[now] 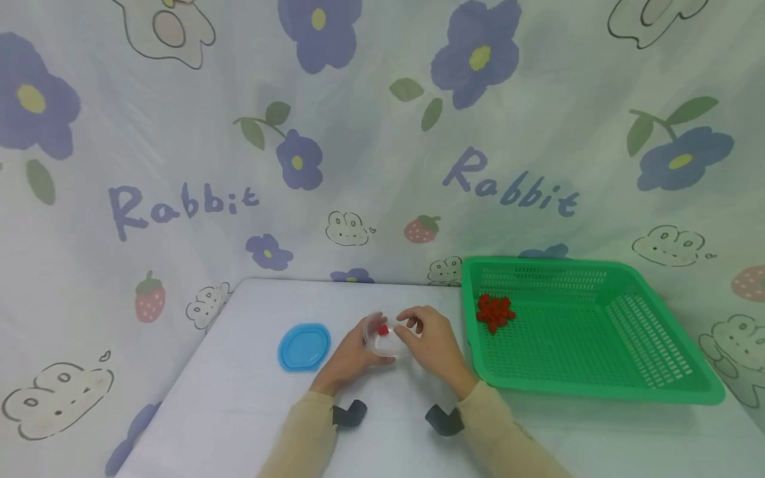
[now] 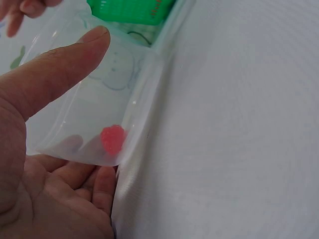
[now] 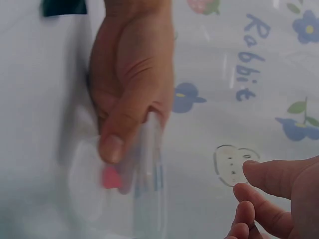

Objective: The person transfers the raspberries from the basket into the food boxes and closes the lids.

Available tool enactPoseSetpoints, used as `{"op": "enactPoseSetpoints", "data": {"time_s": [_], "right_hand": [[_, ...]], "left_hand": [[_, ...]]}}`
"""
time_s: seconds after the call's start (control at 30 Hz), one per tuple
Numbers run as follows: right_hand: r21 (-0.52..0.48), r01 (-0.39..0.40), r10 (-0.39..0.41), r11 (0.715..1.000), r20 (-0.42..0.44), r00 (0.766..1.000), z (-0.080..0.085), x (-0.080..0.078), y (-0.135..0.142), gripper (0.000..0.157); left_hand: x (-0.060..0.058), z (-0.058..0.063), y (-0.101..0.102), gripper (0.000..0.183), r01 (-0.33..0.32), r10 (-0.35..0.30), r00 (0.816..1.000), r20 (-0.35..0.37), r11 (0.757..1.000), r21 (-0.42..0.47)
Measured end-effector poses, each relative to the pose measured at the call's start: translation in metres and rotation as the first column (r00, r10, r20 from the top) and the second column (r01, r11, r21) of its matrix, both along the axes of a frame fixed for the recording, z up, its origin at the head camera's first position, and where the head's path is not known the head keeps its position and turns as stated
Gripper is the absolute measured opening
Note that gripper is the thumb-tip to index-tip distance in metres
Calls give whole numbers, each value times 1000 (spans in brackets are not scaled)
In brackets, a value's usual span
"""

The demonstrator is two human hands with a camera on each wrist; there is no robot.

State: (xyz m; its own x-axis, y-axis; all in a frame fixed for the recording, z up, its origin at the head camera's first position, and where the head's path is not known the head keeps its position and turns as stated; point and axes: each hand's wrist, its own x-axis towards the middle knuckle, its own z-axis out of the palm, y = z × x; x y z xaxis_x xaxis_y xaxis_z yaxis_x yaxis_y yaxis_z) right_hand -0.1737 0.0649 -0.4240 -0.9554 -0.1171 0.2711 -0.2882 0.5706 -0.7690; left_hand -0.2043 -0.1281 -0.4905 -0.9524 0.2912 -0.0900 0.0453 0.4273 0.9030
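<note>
My left hand (image 1: 349, 362) grips a clear plastic tub (image 1: 381, 344), thumb along one side and fingers around the other. Inside it, one red raspberry (image 2: 113, 140) lies against the bottom, as the left wrist view shows. The tub is tilted, its mouth towards my right hand (image 1: 435, 342). That hand hovers beside the rim with thumb and fingers loosely bent, and nothing shows between the fingertips in the right wrist view. On the table left of my left hand lies a light blue lid (image 1: 305, 347).
A large green plastic basket (image 1: 597, 392) stands on the right of the table, with a cluster of red raspberries (image 1: 495, 313) in its left corner. White cloth covers the table (image 1: 239, 411). Behind it hangs a patterned curtain (image 1: 370, 166) with rabbits and flowers.
</note>
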Motion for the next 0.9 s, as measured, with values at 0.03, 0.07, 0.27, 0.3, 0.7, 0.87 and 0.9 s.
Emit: {"op": "enactPoseSetpoints", "data": {"time_s": [0.03, 0.07, 0.27, 0.3, 0.7, 0.87, 0.9], "right_hand": [[-4, -2, 1, 1000, -17, 1000, 3, 1, 1, 14], [-7, -1, 1, 1000, -30, 1000, 7, 2, 1, 15], [-29, 16, -18, 999, -65, 998, 24, 5, 10, 14], [-45, 17, -20, 999, -66, 998, 27, 4, 13, 14], [-179, 80, -80, 981, 8, 997, 58, -5, 67, 21], [-150, 116, -109, 982, 57, 992, 64, -16, 92, 28], [-139, 127, -120, 982, 63, 991, 65, -18, 97, 29]], "left_hand": [[0, 0, 0, 96, -2, 2, 1000, -1, 1000, -1], [0, 0, 0, 95, -2, 2, 1000, -2, 1000, -1], [0, 0, 0, 95, -7, 7, 1000, 4, 1000, 1], [0, 0, 0, 95, -8, 8, 1000, 4, 1000, 0], [-1, -1, -2, 94, 9, -9, 1000, 13, 1000, 7], [-1, -1, -2, 94, 15, -14, 1000, 19, 1000, -5], [-1, -1, -2, 94, 13, -13, 1000, 22, 1000, -8]]}}
